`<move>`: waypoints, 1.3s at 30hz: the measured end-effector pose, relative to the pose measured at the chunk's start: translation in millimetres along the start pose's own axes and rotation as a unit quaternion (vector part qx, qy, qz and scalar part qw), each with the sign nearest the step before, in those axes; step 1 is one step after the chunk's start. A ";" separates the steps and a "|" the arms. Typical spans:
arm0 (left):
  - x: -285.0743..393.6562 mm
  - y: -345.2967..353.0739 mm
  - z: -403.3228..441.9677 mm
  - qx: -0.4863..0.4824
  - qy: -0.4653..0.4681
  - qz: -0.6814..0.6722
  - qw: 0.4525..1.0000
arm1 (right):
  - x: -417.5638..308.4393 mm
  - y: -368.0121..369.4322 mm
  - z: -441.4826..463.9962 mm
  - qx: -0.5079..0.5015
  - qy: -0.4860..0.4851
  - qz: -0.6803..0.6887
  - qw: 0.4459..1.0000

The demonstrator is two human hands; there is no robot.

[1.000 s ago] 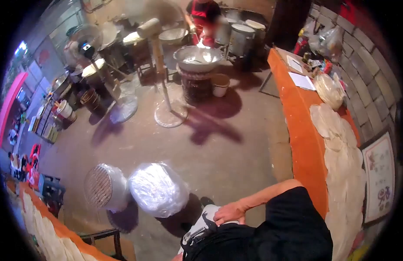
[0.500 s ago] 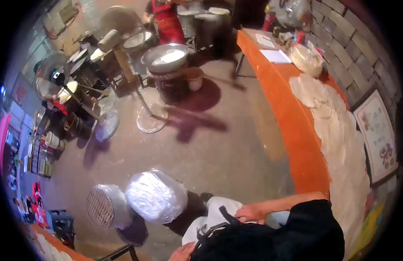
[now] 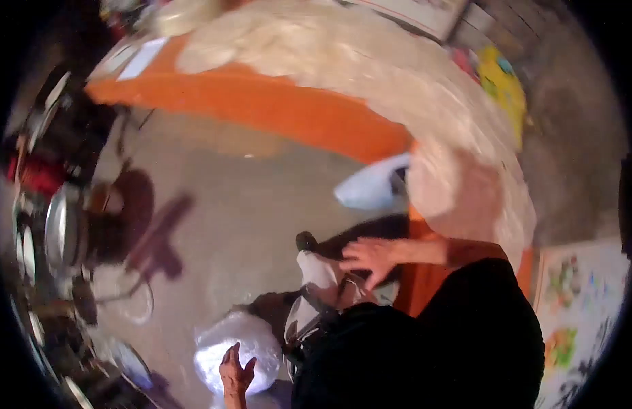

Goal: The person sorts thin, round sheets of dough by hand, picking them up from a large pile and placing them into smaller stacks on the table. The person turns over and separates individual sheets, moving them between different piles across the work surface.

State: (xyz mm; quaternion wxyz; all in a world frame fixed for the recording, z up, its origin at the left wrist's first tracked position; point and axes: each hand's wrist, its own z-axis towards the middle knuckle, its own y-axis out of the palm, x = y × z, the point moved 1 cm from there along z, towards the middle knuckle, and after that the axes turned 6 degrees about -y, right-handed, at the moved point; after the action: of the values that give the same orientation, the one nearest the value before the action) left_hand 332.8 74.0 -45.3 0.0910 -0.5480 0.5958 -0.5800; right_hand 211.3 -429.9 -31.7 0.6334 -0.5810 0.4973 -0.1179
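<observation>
My right hand [image 3: 372, 260] reaches out from a black sleeve with its fingers spread, holding nothing. It is above the floor beside the orange-covered table [image 3: 282, 102] and close to my light apron or trousers [image 3: 319, 278]. Low in the view, my left hand [image 3: 234, 368] has its fingers apart and is empty. It overlaps a round bundle in clear plastic [image 3: 205, 344]; whether it touches the bundle I cannot tell. Thin pale sheets [image 3: 316, 48], like flat dough or bread, overlap along the table top.
A pale blue bag [image 3: 370, 185] lies by the table's inner corner. White papers [image 3: 140, 60] lie at its far end. Left stand a wide metal basin [image 3: 62, 228] and other cookware. A printed board [image 3: 582, 307] is at right, and a yellow bag [image 3: 503, 85] lies behind the sheets.
My view has swung right, bringing the table across the top. My right hand has left my waist and spread its fingers. My left hand has come out over the plastic-wrapped bundle.
</observation>
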 end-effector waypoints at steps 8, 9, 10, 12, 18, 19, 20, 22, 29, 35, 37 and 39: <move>89.5 -9.4 129.5 -0.109 0.174 0.054 0.977 | 40.9 -17.9 -121.2 0.488 0.446 0.005 0.751; 102.0 -6.1 149.9 -0.127 0.184 0.053 0.973 | 47.2 -19.6 -148.6 0.504 0.480 -0.072 0.715; 116.6 -2.0 169.4 -0.142 0.192 0.049 0.970 | 42.4 -28.9 -171.7 0.508 0.482 -0.129 0.702; 152.0 4.6 197.1 -0.170 0.207 0.043 0.962 | 41.6 -7.9 -219.3 0.503 0.490 -0.252 0.666; 254.9 36.4 302.4 -0.248 0.369 0.037 0.895 | 81.8 41.6 -281.3 0.471 0.663 -0.210 0.542; 271.5 31.6 306.6 -0.249 0.380 0.036 0.890 | 90.3 34.7 -276.5 0.494 0.670 -0.212 0.511; 286.2 37.8 324.9 -0.255 0.402 0.045 0.878 | 115.6 26.5 -276.7 0.512 0.679 -0.218 0.479; 304.4 38.7 345.7 -0.267 0.450 0.061 0.850 | 158.1 27.9 -280.7 0.593 0.725 -0.172 0.306; 357.1 56.6 412.8 -0.358 0.496 0.105 0.784 | 241.2 62.3 -320.3 0.747 0.645 0.079 0.142; 400.9 77.2 466.0 -0.379 0.550 0.116 0.735 | 162.0 -41.0 -314.0 0.801 0.578 0.061 0.145; 412.7 81.9 473.4 -0.401 0.533 0.109 0.737 | 105.4 -59.9 -305.7 0.835 0.531 0.008 0.145; 424.6 90.6 478.4 -0.425 0.527 0.109 0.728 | 47.4 -50.6 -293.8 0.831 0.550 0.035 0.078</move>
State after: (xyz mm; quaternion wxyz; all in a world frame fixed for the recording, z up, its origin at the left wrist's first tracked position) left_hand 476.7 -555.7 -41.6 -0.4174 -0.0665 0.7878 -0.4480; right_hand 30.2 -661.2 38.0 0.2630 0.5633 0.3093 -0.7196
